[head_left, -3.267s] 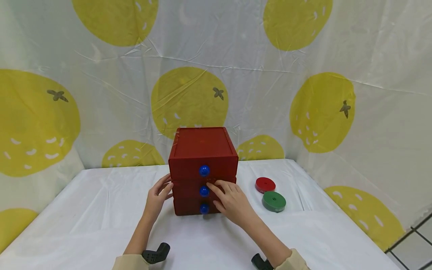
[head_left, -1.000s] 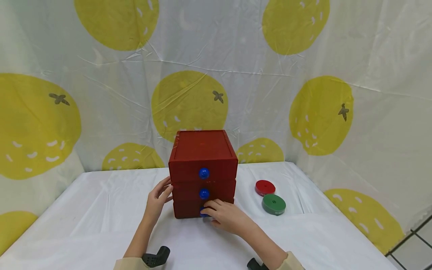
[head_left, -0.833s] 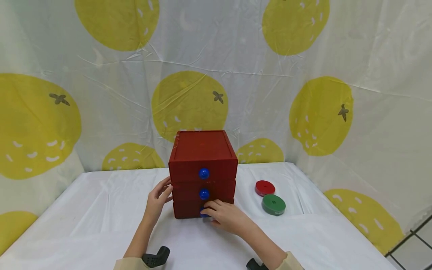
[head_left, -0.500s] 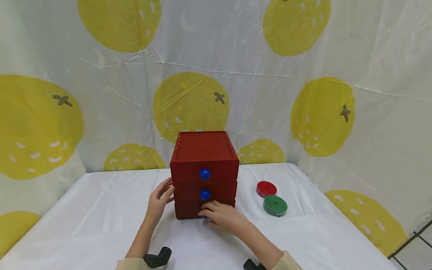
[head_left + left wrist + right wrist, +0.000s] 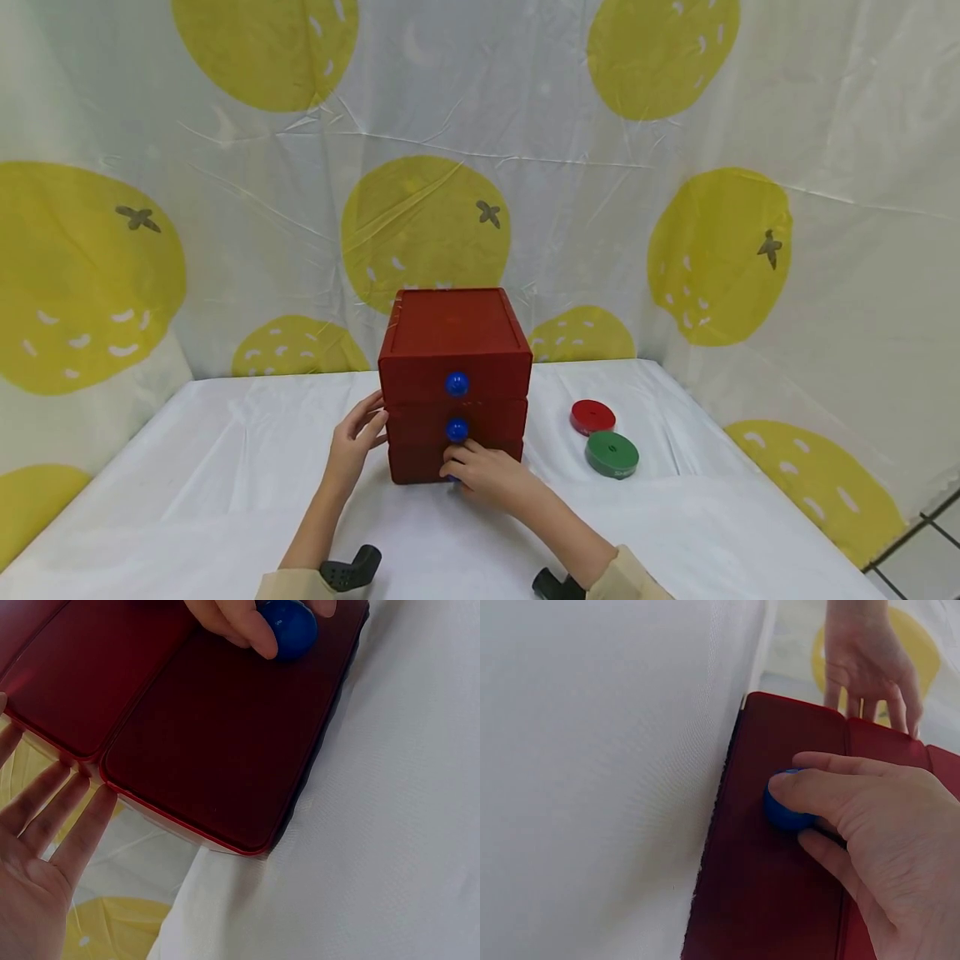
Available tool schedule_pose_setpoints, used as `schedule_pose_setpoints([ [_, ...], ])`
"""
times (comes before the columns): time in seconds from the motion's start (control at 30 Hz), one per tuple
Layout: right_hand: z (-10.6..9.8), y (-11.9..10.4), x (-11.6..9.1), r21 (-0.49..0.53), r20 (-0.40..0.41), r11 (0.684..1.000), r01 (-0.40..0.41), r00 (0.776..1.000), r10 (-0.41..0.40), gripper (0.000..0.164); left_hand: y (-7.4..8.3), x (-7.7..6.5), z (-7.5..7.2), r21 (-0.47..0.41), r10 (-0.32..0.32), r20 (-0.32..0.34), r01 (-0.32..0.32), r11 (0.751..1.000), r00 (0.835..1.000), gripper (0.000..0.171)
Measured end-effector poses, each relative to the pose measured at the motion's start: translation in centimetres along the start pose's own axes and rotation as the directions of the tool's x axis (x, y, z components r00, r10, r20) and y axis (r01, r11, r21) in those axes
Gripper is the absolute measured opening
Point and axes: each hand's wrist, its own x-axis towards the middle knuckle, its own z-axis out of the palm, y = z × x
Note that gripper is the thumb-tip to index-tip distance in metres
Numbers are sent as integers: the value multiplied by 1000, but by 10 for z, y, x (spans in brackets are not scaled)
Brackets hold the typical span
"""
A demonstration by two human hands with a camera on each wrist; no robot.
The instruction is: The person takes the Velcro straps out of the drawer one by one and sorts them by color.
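A dark red cabinet (image 5: pixel 459 325) with three stacked drawers stands on the white-covered table, its drawers pushed in. Each drawer front carries a round blue knob; the top knob (image 5: pixel 457 383) and middle knob (image 5: pixel 457 429) show fully. My right hand (image 5: pixel 487 477) pinches the bottom knob (image 5: pixel 784 814), mostly hidden from the head view but plain in the left wrist view, with fingers on both sides. On the cabinet's left side, my left hand (image 5: pixel 351 437) touches the edge with its fingertips, fingers spread and nearly straight, as the left wrist view shows.
To the right of the cabinet lie a red disc-shaped roll (image 5: pixel 592 415) and a green one (image 5: pixel 612 454), close together. A white cloth (image 5: pixel 247 500) covers the table. Behind hangs a pale curtain (image 5: pixel 555 208) with yellow fruit prints.
My right hand has come down from beside the middle knob to the bottom knob, then shifted slightly left around it. The left hand and the cabinet have stayed in place.
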Motion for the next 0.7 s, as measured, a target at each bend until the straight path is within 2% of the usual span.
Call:
schedule_pose_setpoints([
  [0.23,1,1,2,-30,1,999,9,1000,-9,25,0,0,0,-3,-1,-2,1,1000,1000,41],
  [0.7,2,0,3,-14,-10,1000,-13,1000,13,25,0,0,0,-9,-7,-1,7,1000,1000,41],
])
